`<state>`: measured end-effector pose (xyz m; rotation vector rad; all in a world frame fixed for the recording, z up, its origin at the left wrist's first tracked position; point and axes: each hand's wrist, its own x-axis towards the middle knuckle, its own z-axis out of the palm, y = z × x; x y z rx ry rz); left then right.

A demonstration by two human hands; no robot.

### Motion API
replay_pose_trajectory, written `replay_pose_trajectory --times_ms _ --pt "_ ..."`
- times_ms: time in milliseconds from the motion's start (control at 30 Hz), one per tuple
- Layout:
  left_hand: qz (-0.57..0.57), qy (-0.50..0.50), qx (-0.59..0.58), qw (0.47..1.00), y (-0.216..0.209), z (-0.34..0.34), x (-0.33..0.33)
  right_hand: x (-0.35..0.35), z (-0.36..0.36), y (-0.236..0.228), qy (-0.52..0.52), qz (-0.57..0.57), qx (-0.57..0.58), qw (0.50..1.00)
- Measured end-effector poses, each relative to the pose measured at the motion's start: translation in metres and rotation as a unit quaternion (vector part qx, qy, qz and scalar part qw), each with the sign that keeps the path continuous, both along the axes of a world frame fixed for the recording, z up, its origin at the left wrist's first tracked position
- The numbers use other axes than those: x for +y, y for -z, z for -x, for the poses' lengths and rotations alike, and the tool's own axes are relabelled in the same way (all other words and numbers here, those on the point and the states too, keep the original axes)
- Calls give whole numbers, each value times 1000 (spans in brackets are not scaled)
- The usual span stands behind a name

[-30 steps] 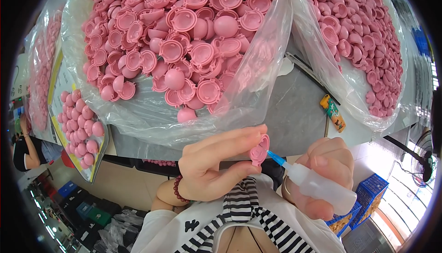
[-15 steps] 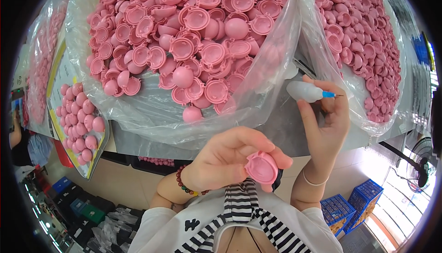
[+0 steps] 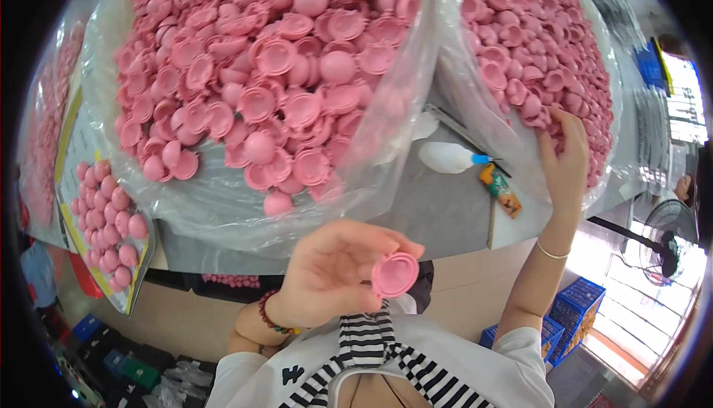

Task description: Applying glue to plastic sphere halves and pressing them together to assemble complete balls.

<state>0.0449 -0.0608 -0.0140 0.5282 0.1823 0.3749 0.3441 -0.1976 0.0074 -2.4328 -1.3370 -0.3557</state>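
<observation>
Pink closed balls (image 3: 110, 213) lie near nine o'clock; toward eleven, large pink plastic half-shells (image 3: 303, 109) are heaped. Near six, the left hand (image 3: 323, 274) pinches a round pink plastic shell (image 3: 396, 274) at five, rimmed face toward the camera, outline too circular for a clear long axis. A blue-tipped white bottle (image 3: 443, 158) lies on the grey tabletop (image 3: 449, 211), long axis nine-to-three, tip toward three. Near two, the right hand (image 3: 566, 144) touches a second heap of pink shells (image 3: 553, 80); whether it grips one cannot be told.
</observation>
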Motion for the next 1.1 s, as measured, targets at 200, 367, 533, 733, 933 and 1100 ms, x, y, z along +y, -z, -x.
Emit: replay_pose_trajectory --times_ms 200,367,533,733,933,1100 --pt "-30 27 -36 999 6 2 8 -5 13 -10 54 -128 41 989" --pt "-23 36 -78 996 9 -3 9 -5 30 -11 -19 -176 -20 984" --pt "-29 30 -80 996 11 -1 8 11 126 1 -139 -134 90 977" --pt "-44 15 -87 995 6 0 11 15 138 27 -289 -134 19 948" --pt "-112 -26 -37 993 5 0 10 6 137 2 -209 -60 161 963" --pt "-244 -53 32 968 3 -4 5 14 141 4 -161 -18 181 970"
